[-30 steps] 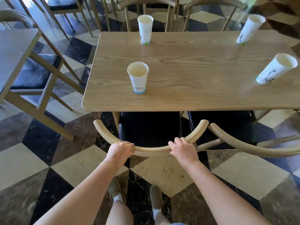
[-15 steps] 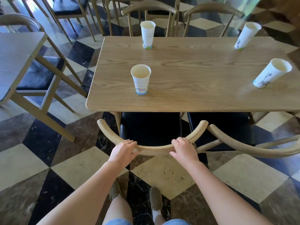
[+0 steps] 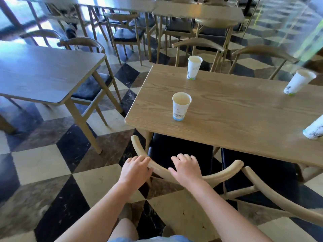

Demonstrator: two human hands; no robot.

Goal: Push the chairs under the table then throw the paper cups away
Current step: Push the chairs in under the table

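The wooden table (image 3: 236, 123) carries several white paper cups: one upright near me (image 3: 180, 107), one at the far edge (image 3: 193, 69), one far right (image 3: 297, 83), and one cut off by the right frame edge (image 3: 315, 130). A chair with a curved wooden back rail (image 3: 225, 172) and a black seat is tucked under the table's near side. My left hand (image 3: 135, 169) curls over the left part of the rail. My right hand (image 3: 186, 167) drapes over its middle, with the thumb on the near side.
A second chair (image 3: 272, 191) stands to the right, its seat under the table. Two chairs (image 3: 197, 44) stand across the table. Another table (image 3: 43, 74) with a chair stands to the left over a checkered floor. More tables and chairs fill the back.
The view has swung to the left and lifted, showing more of the room. Both hands stay on the chair's back rail and sit further left along it. The right fingers look looser.
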